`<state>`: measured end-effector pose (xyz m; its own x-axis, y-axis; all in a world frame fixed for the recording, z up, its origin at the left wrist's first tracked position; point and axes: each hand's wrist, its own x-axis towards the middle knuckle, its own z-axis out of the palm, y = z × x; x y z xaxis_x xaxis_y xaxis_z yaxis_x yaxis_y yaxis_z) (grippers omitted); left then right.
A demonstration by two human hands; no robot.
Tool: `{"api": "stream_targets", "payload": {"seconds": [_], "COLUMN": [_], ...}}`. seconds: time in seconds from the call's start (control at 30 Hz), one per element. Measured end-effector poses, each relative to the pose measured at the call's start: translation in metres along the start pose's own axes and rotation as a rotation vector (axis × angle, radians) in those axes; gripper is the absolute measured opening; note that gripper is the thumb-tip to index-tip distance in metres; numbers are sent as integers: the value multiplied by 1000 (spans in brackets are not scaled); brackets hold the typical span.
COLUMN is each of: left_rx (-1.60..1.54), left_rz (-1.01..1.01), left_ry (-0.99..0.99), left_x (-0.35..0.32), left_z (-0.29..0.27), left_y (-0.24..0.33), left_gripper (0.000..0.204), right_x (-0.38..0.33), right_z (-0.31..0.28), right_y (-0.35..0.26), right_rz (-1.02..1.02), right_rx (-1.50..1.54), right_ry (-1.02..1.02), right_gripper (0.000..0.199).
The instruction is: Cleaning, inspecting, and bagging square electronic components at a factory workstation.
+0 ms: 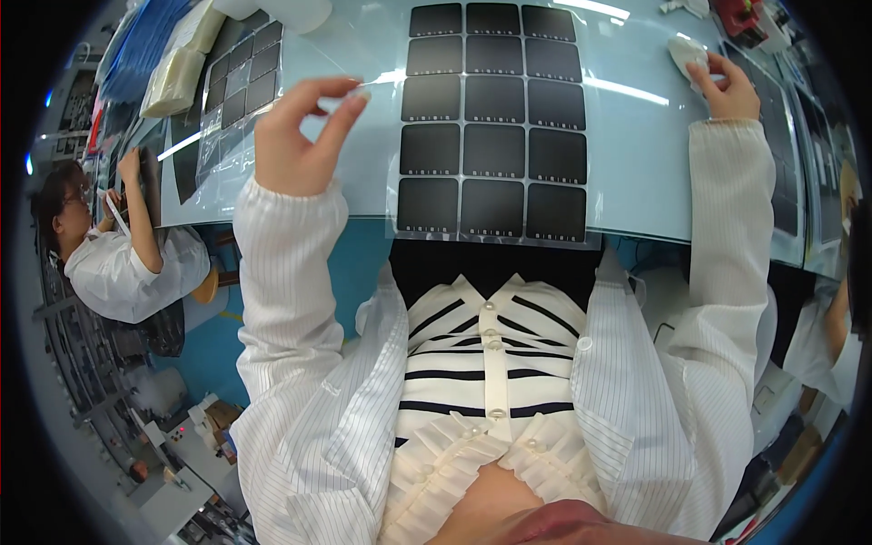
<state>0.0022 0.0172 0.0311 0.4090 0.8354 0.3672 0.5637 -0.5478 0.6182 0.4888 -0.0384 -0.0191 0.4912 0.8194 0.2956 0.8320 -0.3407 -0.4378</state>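
A sheet of black square panels (491, 123) in a three-wide grid lies on the pale blue table (636, 173) in front of me, its near edge hanging just over the table's edge. My left hand (295, 141) is raised to the left of the sheet. Its thumb and forefinger pinch a thin clear film (361, 89) at one corner. My right hand (734, 89) reaches to the far right of the table, fingers pressed on a small white cloth (687, 53).
A second sheet of black panels (238, 82) under clear film lies at the left, beside cream foam pads (177, 77) and a blue stack (145, 45). Another dark sheet (783, 136) lies at the right. A co-worker (118, 259) works at the table's left end.
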Motion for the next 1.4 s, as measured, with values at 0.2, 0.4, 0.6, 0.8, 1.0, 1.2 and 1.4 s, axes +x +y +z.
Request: {"api": "stream_targets", "payload": {"seconds": [0.2,0.4,0.6,0.8,1.0,1.2,1.4], "left_rx": [-672,-931,-917,-943,-864,-869,-937], "left_rz": [-88,-761,-906,-872,-933,-952,-931], "left_ry": [-1011,-559,-341,-404,-404,-441,-443], "left_x": [-65,-116,-111,-103,-104,-102,-99], "left_z": [0,68,66,56,60,55,53], "left_y": [29,35,57,71,66,67,64], "left_gripper": [23,41,32,30,33,32,33], "right_x": [3,7,-1,0,3,2,4], "right_z": [14,20,13,10,11,15,17], "right_y": [14,21,14,16,18,17,17], "right_rz": [-53,0,70,118,108,137,144], "right_rx": [110,50,135,81,37,6,-24], "right_ry": [51,43,35,47,59,73,104], "right_gripper": [53,60,64,69,71,70,67]}}
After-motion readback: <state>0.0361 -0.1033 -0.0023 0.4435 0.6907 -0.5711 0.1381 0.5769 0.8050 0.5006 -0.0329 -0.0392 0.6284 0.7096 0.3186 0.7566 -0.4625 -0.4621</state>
